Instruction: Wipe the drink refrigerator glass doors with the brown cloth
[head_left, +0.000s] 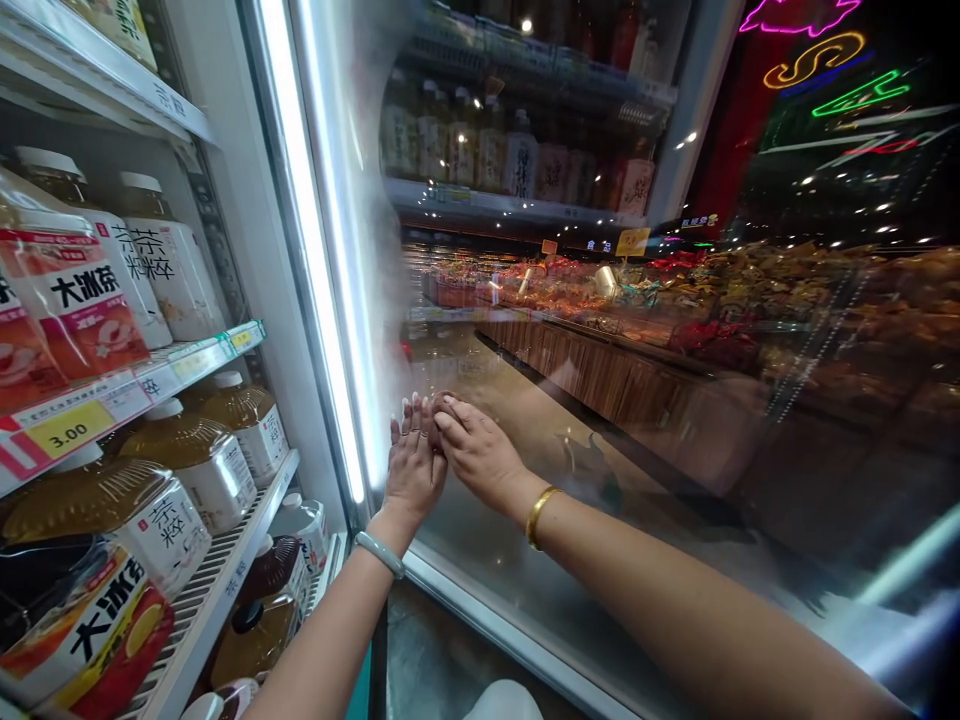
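A fogged glass door (pixel 510 560) of a drinks fridge stands swung out in front of me. My left hand (pixel 415 465) lies against the glass near its lit edge, fingers stretched upward and a little apart. Close beside it, my right hand (pixel 480 455) rests on the same pane, its fingers slightly bent and pointing left. Its fingertips reach the left hand's fingers. I see nothing held in either hand. A pale green bangle (pixel 380 556) circles my left wrist, and a gold bracelet (pixel 540 517) my right. Reflections partly obscure the fingertips.
At left, fridge shelves (pixel 217 590) carry several large tea bottles (pixel 180 280) and red-labelled bottles (pixel 82 310). A bright light strip (pixel 307 240) runs down beside the door. Through the glass appears a wood-panelled display counter (pixel 622 400) heaped with packaged goods. The door's bottom frame (pixel 510 640) crosses below.
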